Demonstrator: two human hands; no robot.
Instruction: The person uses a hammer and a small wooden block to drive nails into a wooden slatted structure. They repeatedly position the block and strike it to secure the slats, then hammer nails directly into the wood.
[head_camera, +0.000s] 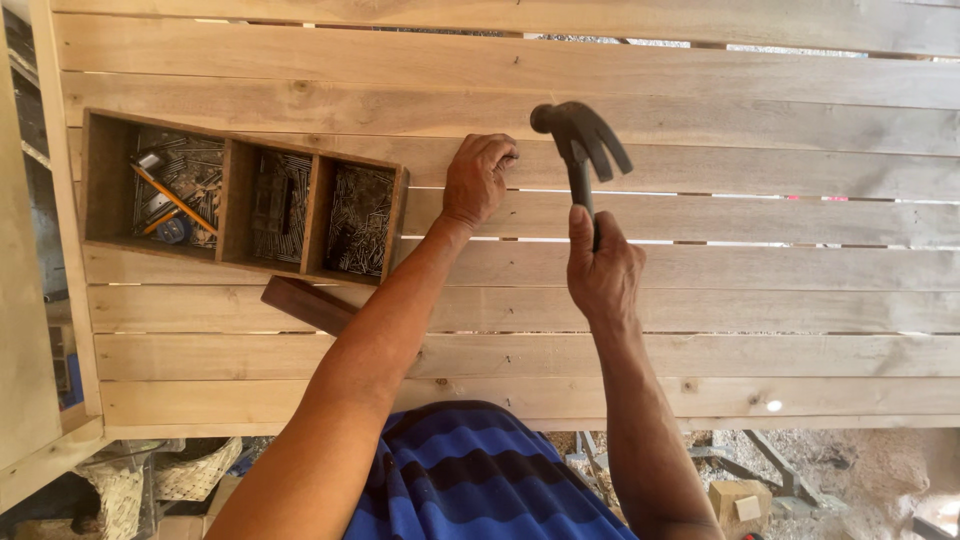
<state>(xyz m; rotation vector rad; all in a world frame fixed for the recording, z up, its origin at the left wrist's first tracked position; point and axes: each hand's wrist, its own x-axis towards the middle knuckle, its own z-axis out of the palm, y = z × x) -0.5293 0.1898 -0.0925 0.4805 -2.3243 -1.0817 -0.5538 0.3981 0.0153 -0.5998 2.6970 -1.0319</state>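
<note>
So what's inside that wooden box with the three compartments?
The wooden box holds nails in all three sections; the leftmost also holds an orange pencil and small tools. Whatever lies beneath the piles is covered.

Slatted surface of pale wooden planks (700, 300), gaps between boards. Lying on it: three-compartment wooden box (243, 193) holding nails and a pencil; dark wooden block (305, 303) just below the box.
</note>
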